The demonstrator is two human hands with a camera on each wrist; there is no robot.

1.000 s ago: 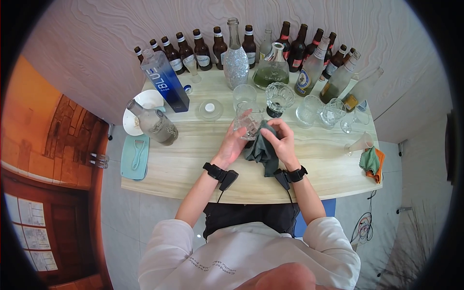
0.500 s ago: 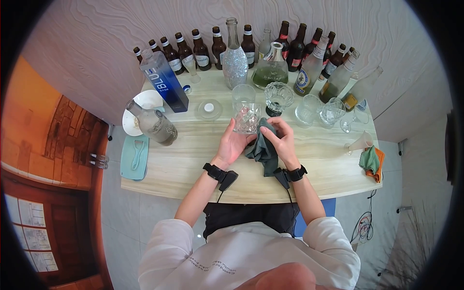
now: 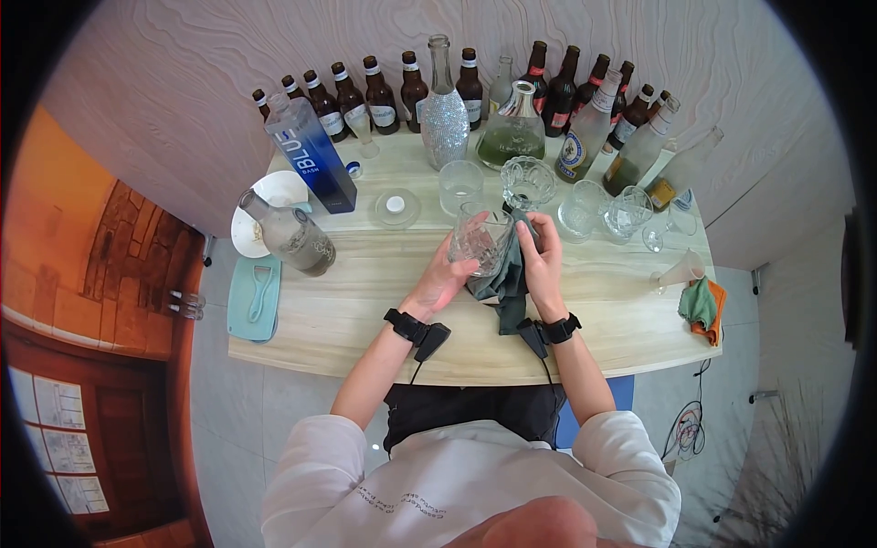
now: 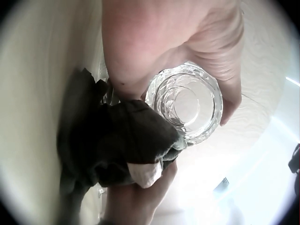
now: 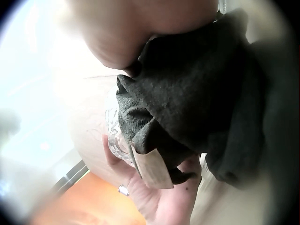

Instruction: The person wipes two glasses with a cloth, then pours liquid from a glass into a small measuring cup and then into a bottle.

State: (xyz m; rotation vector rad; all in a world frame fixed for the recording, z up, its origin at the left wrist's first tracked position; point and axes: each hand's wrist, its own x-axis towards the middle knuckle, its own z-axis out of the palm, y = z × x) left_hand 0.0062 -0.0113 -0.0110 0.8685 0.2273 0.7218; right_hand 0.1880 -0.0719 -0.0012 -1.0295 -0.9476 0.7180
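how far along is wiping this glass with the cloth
Done: glass and dark cloth picked up, in the left hand and right hand. In hand: wiping, it seems, cloth against glass. Left: probably finishing, setting it down; whether other glasses need wiping is unclear.

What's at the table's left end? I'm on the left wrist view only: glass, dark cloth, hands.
Observer: Head view shows a teal board there, with what looks like a peeler lying on it.
Operator: Any cloth besides the dark cloth?
Observer: Yes, the head view has a green and orange bundle of cloth near the right end of the table.
Operator: And what stands just beyond the glass in the left hand?
Observer: From the head view, a clear tumbler, upright on the table.
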